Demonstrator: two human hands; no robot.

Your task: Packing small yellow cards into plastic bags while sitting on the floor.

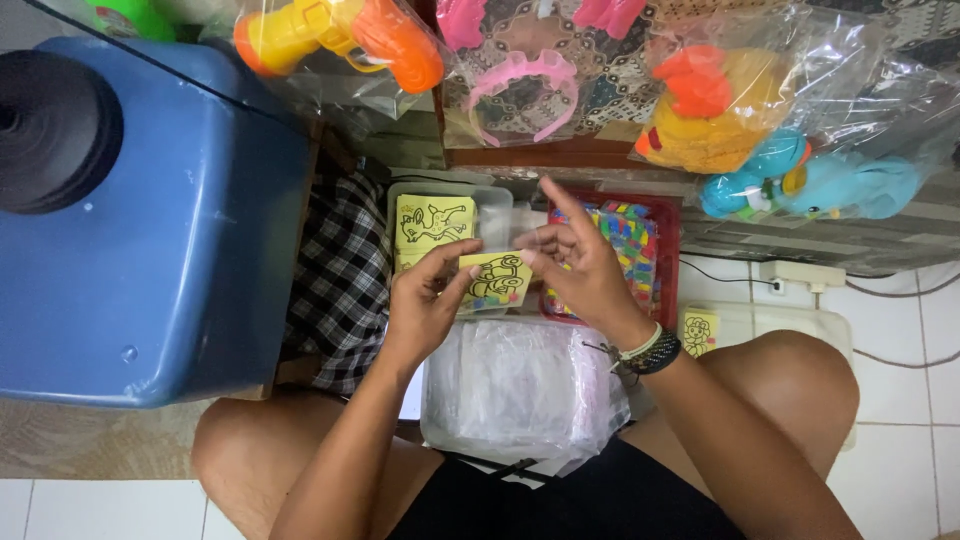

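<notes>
Head view: your two hands share one yellow card above your lap.

Your left hand (425,300) pinches the left edge of the card (497,280), thumb on its face; your right hand (585,270) closes thumb and fingers on its top right corner, index finger raised. The card sits just over a clear tub (445,225) holding more yellow cards, beside a red tray (668,240) of coloured pieces. A stack of clear bags (520,385) lies below your hands. A blue bin (170,230) stands to the left, bagged toys (760,120) above.
</notes>
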